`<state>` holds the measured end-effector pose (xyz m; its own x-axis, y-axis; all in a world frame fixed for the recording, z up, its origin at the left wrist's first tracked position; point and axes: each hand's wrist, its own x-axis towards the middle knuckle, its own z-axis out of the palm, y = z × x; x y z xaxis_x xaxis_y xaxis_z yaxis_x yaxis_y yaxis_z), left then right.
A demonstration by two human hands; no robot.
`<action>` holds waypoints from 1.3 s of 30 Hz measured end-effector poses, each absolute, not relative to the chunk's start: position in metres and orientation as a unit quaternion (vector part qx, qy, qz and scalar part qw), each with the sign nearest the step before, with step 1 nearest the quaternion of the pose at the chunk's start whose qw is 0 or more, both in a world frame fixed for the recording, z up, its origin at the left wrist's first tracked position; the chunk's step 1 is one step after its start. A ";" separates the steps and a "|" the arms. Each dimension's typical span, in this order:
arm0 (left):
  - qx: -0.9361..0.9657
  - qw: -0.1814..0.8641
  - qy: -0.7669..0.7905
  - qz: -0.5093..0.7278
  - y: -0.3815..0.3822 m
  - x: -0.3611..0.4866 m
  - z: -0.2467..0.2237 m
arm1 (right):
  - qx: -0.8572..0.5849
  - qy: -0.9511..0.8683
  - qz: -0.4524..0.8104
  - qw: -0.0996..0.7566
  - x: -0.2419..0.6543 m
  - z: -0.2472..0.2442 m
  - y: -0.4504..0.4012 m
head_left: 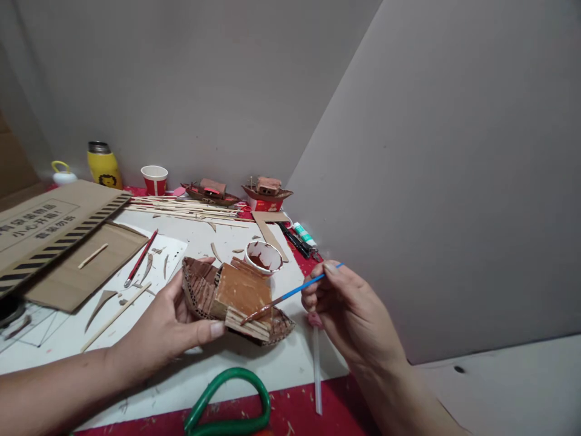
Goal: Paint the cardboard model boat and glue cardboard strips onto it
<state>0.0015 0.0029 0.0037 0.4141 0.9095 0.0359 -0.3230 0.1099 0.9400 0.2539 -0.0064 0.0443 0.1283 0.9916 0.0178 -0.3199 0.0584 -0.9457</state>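
Note:
A brown cardboard model boat (242, 290) with a boxy cabin is held up over the table, tilted so its cabin roof shows. My left hand (177, 318) grips its left end, thumb on the near side and fingers mostly hidden behind the hull. Between the thumb and fingers of my right hand (345, 297) is a blue paintbrush (293, 290). The brush's brown, wet-looking tip touches the pale wooden strips along the cabin's near edge. Just behind the boat stands a paper cup (264, 257) with brown paint inside and smeared on its rim.
Green-handled scissors (227, 393) lie at the near edge beside a clear glue stick (317, 369). Cardboard sheets (59, 233), a red pencil (141, 257) and scraps cover the left. At the back are thin wooden sticks (181, 208), two finished-looking boats (267, 188) and a yellow bottle (103, 166).

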 end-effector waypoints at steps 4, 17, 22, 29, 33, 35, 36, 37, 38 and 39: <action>0.488 0.689 0.293 0.448 0.002 0.001 0.003 | -0.422 -0.397 0.530 0.619 0.253 0.044 -0.006; 0.501 0.663 0.313 0.460 0.003 0.001 0.007 | -0.427 -0.405 0.534 0.607 0.262 0.046 -0.004; 0.514 0.650 0.318 0.461 0.003 0.000 0.007 | -0.425 -0.404 0.521 0.620 0.268 0.048 0.000; 0.505 0.661 0.314 0.458 0.003 0.001 0.007 | -0.390 -0.433 0.510 0.633 0.260 0.046 -0.008; 0.509 0.663 0.314 0.450 0.001 0.001 0.007 | -0.385 -0.456 0.508 0.621 0.255 0.043 -0.011; 0.513 0.662 0.313 0.447 0.001 0.001 0.006 | -0.384 -0.463 0.506 0.618 0.253 0.042 -0.011; 0.515 0.662 0.313 0.446 0.002 0.001 0.005 | -0.385 -0.465 0.505 0.617 0.253 0.041 -0.011; 0.515 0.662 0.313 0.445 0.002 0.001 0.004 | -0.385 -0.467 0.505 0.615 0.253 0.041 -0.011; 0.516 0.662 0.314 0.445 0.002 0.001 0.004 | -0.385 -0.469 0.507 0.612 0.253 0.041 -0.011; 0.516 0.661 0.315 0.446 0.002 0.001 0.003 | -0.385 -0.471 0.509 0.609 0.254 0.041 -0.011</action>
